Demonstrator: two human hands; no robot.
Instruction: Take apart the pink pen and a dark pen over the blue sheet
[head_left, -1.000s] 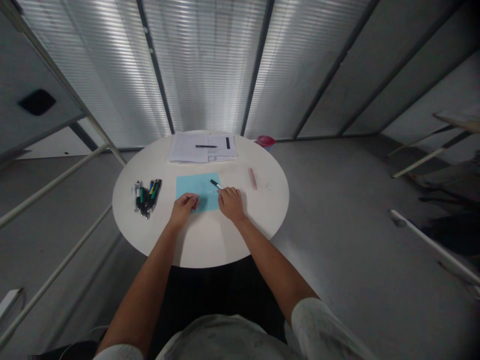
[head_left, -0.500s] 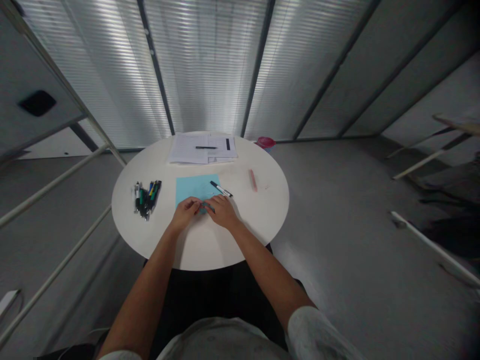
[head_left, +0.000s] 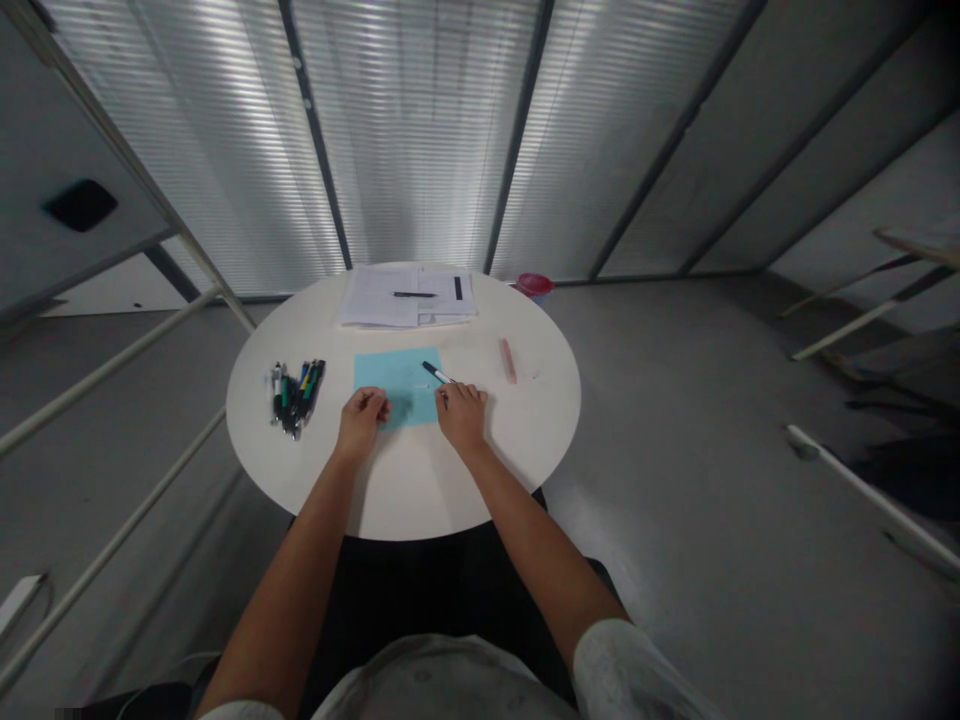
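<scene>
L hand [head_left: 363,420] curled, fingers together, at lower edge of blue sheet [head_left: 394,385]; R hand [head_left: 461,416] on sheet's lower R corner, fingers at end of marker [head_left: 435,372], grip unclear; all on table [head_left: 517,450].

1. From where I stand, the person's 2 forearms are bare down to the left hand [head_left: 362,422] and the right hand [head_left: 461,417].
2. A loose, pale grey shirt [head_left: 439,688] covers the torso, its cloth softly creased.
3. The right sleeve [head_left: 634,675] is short and whitish, faintly mottled with darker smudges, and ends around the upper arm.
4. The left sleeve [head_left: 236,713] looks like the same pale cloth, but only a sliver shows.
5. Below the shirt sit dark trousers [head_left: 442,605], too shadowed to make out any detail.
</scene>
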